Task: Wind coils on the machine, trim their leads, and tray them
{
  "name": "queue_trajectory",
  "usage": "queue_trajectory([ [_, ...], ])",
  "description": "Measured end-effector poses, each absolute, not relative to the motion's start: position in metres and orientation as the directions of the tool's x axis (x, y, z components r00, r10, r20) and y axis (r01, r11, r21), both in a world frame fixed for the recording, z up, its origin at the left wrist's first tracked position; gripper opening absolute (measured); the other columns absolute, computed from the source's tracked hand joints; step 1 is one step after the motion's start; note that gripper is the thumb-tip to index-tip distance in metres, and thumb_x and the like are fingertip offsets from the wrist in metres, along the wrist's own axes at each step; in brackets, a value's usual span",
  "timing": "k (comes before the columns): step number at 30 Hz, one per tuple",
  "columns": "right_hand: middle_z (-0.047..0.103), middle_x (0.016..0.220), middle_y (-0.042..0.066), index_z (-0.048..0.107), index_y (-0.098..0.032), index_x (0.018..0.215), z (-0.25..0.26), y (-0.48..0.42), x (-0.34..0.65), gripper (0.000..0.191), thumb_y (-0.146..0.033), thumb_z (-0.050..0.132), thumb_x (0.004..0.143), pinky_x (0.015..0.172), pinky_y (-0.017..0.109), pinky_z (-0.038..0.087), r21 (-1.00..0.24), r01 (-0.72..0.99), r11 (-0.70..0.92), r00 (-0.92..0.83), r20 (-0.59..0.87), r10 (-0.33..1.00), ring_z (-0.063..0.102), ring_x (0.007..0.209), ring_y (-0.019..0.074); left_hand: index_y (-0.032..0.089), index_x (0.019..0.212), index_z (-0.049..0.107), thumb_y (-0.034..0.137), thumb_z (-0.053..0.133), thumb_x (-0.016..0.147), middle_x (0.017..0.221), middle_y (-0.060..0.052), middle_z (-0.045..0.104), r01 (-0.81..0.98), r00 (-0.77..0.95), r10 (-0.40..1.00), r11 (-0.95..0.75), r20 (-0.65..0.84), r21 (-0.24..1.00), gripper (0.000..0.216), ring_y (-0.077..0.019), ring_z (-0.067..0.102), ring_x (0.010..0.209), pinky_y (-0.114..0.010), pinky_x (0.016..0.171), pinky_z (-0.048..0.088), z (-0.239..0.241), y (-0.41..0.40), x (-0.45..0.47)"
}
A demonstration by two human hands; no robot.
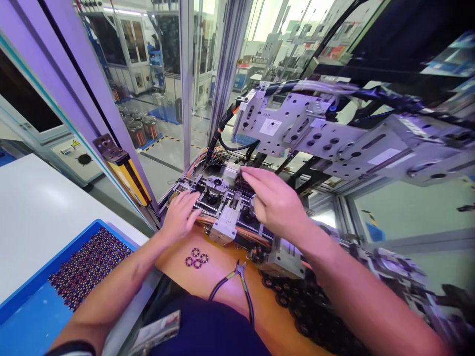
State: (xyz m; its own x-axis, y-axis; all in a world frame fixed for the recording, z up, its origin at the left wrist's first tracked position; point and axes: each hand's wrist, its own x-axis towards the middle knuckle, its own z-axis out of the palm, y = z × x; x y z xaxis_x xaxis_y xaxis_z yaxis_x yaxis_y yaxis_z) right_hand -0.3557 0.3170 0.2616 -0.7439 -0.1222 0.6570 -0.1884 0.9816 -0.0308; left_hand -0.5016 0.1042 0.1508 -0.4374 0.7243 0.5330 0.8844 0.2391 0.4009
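My left hand (180,215) rests on the near edge of a small metal fixture (218,207), fingers spread and stretched toward a round part (217,184) seated in it. My right hand (272,200) hovers over the right side of the same fixture with fingers curled together, fingertips near a pale block (231,169); what they pinch, if anything, is hidden. Several small ring-shaped parts (196,258) lie on the orange board (218,282) just below the left hand. A pair of black-handled cutters (237,282) lies on the board near my lap.
A blue tray (44,296) holding several dark ring parts sits on the white table at the left. A large grey perforated machine head (315,133) with cables hangs above the fixture. A yellow light-curtain post (126,173) and glass panels stand at the left.
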Motion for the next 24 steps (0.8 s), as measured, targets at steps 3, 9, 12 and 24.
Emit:
queue_trajectory([
  [3,0.057,0.135,0.014,0.047,-0.017,0.141,0.278,0.295,-0.305,0.06,0.004,0.044,0.084,0.103,0.047,0.05,-0.038,-0.166,0.985,-0.614,0.786,-0.073,0.056,0.123,0.0255,0.016,0.13,0.057,0.031,0.058,0.091,0.141,-0.012,0.058,0.949,-0.258,0.852,0.135,0.454,0.287,0.042,-0.0298,0.041,0.139,-0.049,0.112,0.035,0.177,0.154,-0.527],
  [9,0.066,0.121,0.008,0.056,-0.022,0.135,0.215,0.252,-0.169,0.052,-0.005,0.059,0.086,0.09,0.039,0.057,-0.355,0.133,0.925,-0.603,0.712,0.36,0.067,0.102,0.0236,0.012,0.132,0.054,0.04,0.057,0.091,0.145,-0.015,0.052,0.958,-0.218,0.917,0.135,0.334,0.255,0.049,-0.0314,0.035,0.143,-0.055,0.116,0.024,0.173,0.192,-0.531],
  [12,0.069,0.109,0.011,0.061,-0.015,0.125,0.159,0.229,-0.111,0.032,-0.015,0.054,0.094,0.078,0.035,0.058,-0.533,0.337,0.776,-0.562,0.547,0.62,0.07,0.085,0.0202,0.012,0.136,0.049,0.045,0.053,0.092,0.15,-0.014,0.046,0.951,-0.232,0.919,0.146,0.318,0.272,0.055,-0.0305,0.03,0.145,-0.053,0.117,0.023,0.165,0.191,-0.528],
  [24,0.065,0.104,0.014,0.069,-0.016,0.102,0.063,0.234,-0.093,0.025,-0.03,0.05,0.097,0.085,0.046,0.055,-0.398,0.577,0.713,-0.565,0.436,0.701,0.062,0.097,0.0271,0.009,0.144,0.035,0.04,0.05,0.095,0.146,-0.013,0.049,0.921,-0.313,0.771,0.105,0.555,0.375,0.06,-0.0279,0.048,0.133,-0.051,0.109,0.043,0.22,0.157,-0.49],
])
